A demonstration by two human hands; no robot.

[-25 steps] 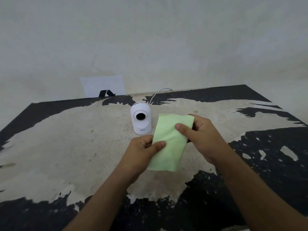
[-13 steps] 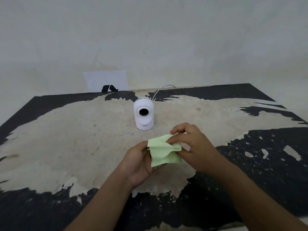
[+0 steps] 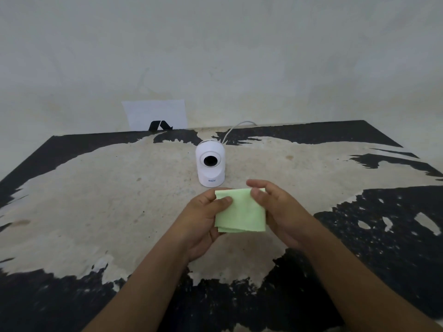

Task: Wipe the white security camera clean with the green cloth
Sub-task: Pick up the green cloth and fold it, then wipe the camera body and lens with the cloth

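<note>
My left hand (image 3: 203, 218) pinches the folded green cloth (image 3: 241, 215) under its thumb, while my right hand (image 3: 279, 212) rests half-open against the cloth's right edge. I see the white security camera (image 3: 211, 165) standing upright on the desk (image 3: 96, 200), just beyond the cloth, untouched.
</note>
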